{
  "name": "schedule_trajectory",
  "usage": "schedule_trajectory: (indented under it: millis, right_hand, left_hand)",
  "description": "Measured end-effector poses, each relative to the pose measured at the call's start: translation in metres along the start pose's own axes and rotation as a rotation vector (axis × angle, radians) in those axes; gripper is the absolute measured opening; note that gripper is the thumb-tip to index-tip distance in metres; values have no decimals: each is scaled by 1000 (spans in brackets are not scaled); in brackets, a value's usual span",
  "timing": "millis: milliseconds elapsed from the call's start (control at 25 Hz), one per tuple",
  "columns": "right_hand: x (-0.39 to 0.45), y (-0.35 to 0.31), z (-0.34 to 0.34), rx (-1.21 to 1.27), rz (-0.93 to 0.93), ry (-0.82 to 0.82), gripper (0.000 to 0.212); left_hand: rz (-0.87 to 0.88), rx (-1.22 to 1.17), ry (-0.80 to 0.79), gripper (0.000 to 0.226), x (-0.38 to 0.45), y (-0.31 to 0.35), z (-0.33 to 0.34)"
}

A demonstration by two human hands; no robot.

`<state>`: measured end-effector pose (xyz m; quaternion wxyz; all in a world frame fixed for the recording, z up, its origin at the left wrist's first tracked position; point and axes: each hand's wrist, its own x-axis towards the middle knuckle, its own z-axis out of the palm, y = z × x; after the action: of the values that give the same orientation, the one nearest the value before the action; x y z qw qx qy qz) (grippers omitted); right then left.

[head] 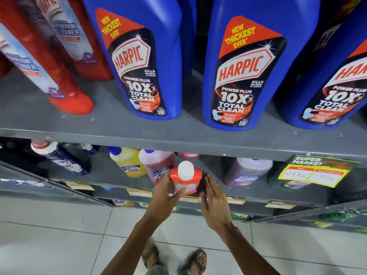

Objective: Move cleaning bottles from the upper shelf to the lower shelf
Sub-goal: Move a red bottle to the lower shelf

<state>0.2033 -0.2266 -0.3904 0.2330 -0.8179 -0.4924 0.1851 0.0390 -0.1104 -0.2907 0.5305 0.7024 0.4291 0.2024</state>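
Note:
A red bottle with a white cap stands at the front of the lower shelf. My left hand wraps its left side and front, thumb across the label. To the bottle's right my right hand is held flat with fingers straight, close beside it but not gripping. On the upper shelf stand three big blue Harpic bottles and red bathroom cleaner bottles at the left.
On the lower shelf a yellow bottle and a pink bottle stand left of the red one, a purple bottle to the right. A yellow price tag hangs from the upper shelf edge. Tiled floor lies below.

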Motion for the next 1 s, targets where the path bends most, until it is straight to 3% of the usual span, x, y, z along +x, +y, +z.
schedule_trajectory:
  millis: [200,360,560,680,840,1000]
  right_hand:
    - [-32,-45,-14,84,-112,192,50]
    - [-34,-131,-24,234,-310,355,46]
    - [-18,-272,-44,352,-583,559,50]
    - [1,-348,-51,289,-685,614,45]
    - [30,-420,-50,88,-635,614,47]
    - [51,-446,-40,-54,-488,660,41]
  left_hand:
    - [-3,-222,50,61,-66,8,-70]
    - [76,-279,119,59,-91,39,-166]
    - [361,-295,184,51,-101,97,-310]
    - [527,-293,225,58,-87,115,-386]
    - [657,-209,193,57,-47,134,-442]
    - [642,-127,119,63,-4,138,-461]
